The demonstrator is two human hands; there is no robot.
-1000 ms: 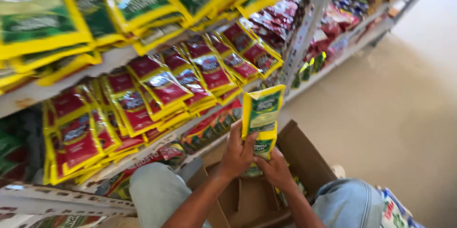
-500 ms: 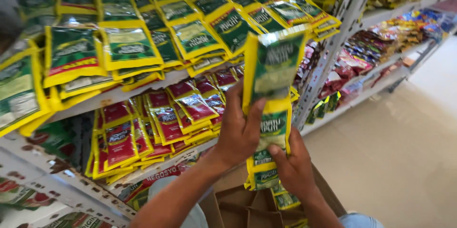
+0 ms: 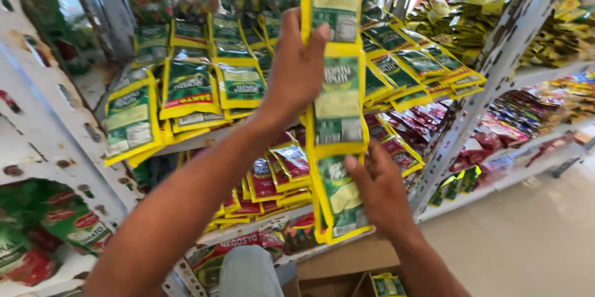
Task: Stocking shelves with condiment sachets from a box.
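A white perforated metal shelf fills the left, its tiers stacked with glossy green-and-yellow sachets above red ones, overlapped so their fronts show. At centre, the left hand is raised, fingers curled and pinching a long hanging strip of joined green-and-yellow sachets, held high so it hangs straight in front of the shelf. Lower right, the right hand pinches the strip's bottom packet, steadying the limp, crinkly foil. An open cardboard box sits below.
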